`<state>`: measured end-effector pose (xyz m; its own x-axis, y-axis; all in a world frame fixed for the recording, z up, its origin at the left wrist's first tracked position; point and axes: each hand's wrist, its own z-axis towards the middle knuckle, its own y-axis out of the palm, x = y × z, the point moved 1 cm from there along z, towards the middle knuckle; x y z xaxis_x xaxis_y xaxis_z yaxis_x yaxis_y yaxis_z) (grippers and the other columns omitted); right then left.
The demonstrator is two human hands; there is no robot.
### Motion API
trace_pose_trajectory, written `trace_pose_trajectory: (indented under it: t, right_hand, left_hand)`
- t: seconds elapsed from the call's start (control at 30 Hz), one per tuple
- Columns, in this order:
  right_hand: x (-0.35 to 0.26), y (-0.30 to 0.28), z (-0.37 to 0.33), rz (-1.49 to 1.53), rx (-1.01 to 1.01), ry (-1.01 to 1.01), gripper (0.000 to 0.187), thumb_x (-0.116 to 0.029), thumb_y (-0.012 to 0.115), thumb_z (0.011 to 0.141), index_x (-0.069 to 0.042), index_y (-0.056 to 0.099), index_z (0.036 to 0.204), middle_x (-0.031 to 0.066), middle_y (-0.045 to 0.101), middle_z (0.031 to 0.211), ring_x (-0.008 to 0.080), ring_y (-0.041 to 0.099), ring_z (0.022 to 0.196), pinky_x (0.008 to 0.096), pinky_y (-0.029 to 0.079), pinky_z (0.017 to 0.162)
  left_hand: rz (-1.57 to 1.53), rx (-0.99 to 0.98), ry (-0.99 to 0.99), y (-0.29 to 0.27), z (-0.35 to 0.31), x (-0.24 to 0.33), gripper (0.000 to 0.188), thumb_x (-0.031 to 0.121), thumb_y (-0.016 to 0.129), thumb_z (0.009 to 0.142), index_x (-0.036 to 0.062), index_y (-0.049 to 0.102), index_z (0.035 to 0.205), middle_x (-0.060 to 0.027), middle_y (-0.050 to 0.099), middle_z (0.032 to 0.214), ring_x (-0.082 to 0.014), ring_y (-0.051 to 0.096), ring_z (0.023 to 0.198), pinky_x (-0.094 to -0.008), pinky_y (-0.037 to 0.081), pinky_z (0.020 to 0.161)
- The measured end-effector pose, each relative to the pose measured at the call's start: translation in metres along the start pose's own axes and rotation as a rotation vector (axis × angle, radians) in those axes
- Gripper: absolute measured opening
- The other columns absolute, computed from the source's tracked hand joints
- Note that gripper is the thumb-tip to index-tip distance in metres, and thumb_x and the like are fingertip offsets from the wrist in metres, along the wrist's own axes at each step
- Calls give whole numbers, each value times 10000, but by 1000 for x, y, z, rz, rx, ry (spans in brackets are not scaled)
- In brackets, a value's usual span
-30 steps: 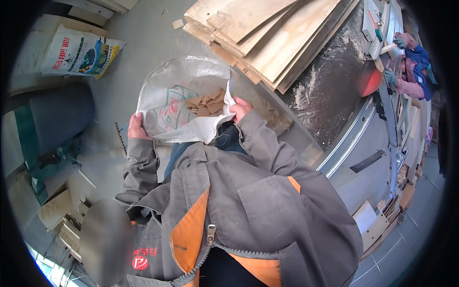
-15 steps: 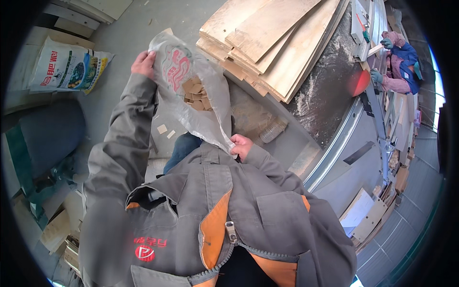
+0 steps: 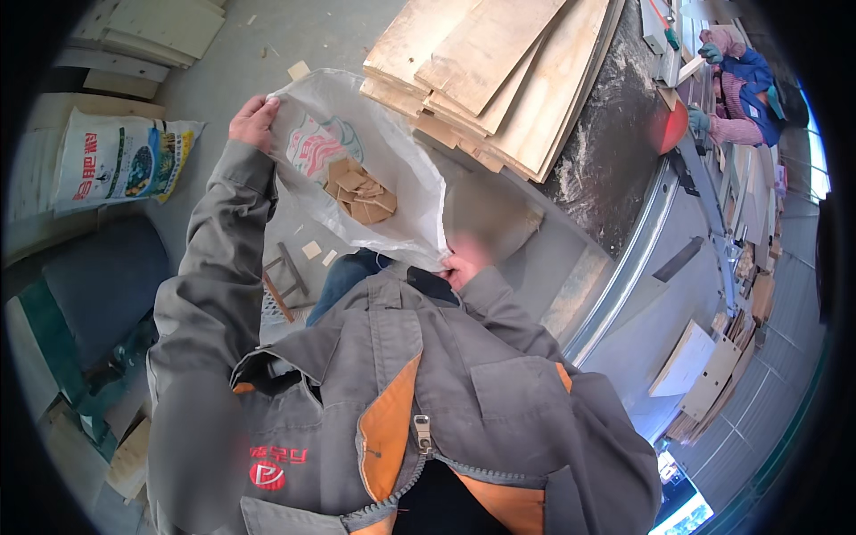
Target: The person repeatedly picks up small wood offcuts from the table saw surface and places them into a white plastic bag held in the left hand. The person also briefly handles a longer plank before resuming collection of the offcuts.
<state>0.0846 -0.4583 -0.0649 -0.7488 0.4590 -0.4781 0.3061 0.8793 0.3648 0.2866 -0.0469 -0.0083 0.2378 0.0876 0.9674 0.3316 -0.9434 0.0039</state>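
Note:
A whitish woven plastic sack (image 3: 406,192) with faint red and green print hangs wide-mouthed in front of me. Its far left rim is pinched by my left hand (image 3: 255,121), the fingers closed on the edge. My right hand (image 3: 465,266) grips the near right rim close to my jacket, partly blurred. Inside the sack lies a heap of small brown wood offcuts (image 3: 359,191). The sack's lower part is hidden beneath its mouth.
Stacked plywood sheets (image 3: 499,80) stand just beyond the sack. A printed white sack (image 3: 125,156) lies at left. Small wood scraps (image 3: 311,250) are on the floor. At far right, a gloved co-worker (image 3: 744,94) stands by a machine with a red round part (image 3: 670,127).
The sack's mouth has been spread wider, showing more of the offcuts. My left hand has moved slightly left, my right hand slightly right.

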Motion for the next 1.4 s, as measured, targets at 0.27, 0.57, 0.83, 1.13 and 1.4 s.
trace_pose_trajectory:
  t: [0.27,0.57,0.83,1.13,1.4]
  right_hand:
    - [-41,-51,109,-545,-61,-668,264,-160,495,932,-44,508,1169,92,565,1065,212,552,951,331,485,805]
    - [-102,14,66,-1215,109,-1111,348,-198,482,936,-36,486,1244,130,555,1186,240,557,1063,342,470,910]
    - [-136,58,33,-1224,112,-1143,321,-242,521,902,-57,543,1163,136,591,1083,259,583,983,352,476,858]
    - [-117,38,75,-1421,106,-1359,288,-197,510,904,-47,529,1149,122,582,1012,245,581,897,344,484,789]
    - [-120,49,-13,-1087,-92,-855,410,-57,618,729,-57,560,1134,126,567,1055,269,568,936,344,474,804]
  left_hand:
    - [-384,117,-62,-44,-31,20,239,148,581,904,-23,567,1070,-68,628,924,-154,603,814,-295,505,733]
    - [-532,122,-183,-11,-141,25,267,197,511,937,6,502,1124,-117,619,1026,-231,626,924,-404,530,790]
    - [-602,128,-325,40,-226,2,223,193,517,939,39,468,1092,-105,609,1030,-256,639,890,-439,569,748]
    - [-493,81,-480,60,-247,-18,146,161,526,928,80,488,1042,-64,620,979,-220,649,823,-358,588,626]
    - [-384,61,-632,58,-232,-21,213,74,455,888,52,474,1099,-112,617,982,-250,647,832,-412,583,685]
